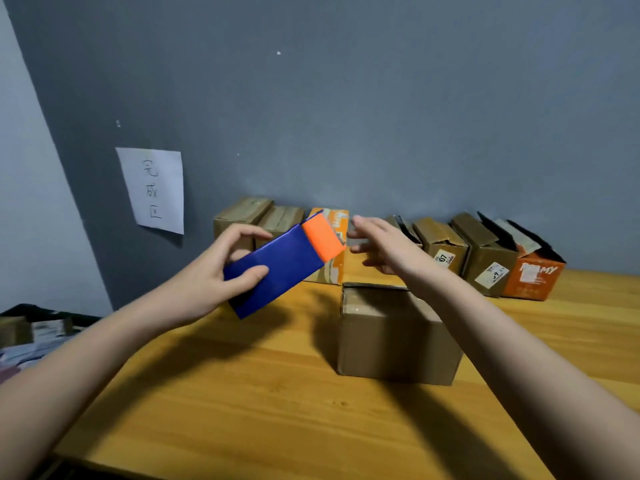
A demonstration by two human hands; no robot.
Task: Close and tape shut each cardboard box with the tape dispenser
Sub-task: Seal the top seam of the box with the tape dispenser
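My left hand (221, 271) grips a blue box with an orange end (284, 265), held tilted in the air above the wooden table (242, 393). My right hand (381, 247) is open, fingers spread, just right of the box's orange end and not touching it. A plain brown cardboard box (398, 337) stands on the table below my right forearm, its top flaps down. No tape dispenser is in sight.
Along the grey wall stand closed boxes at the left (242, 216) and an orange-printed box (332, 258). To the right are several boxes with raised flaps (485, 258), ending in an orange one (533, 275). A paper sign (152, 188) hangs on the wall.
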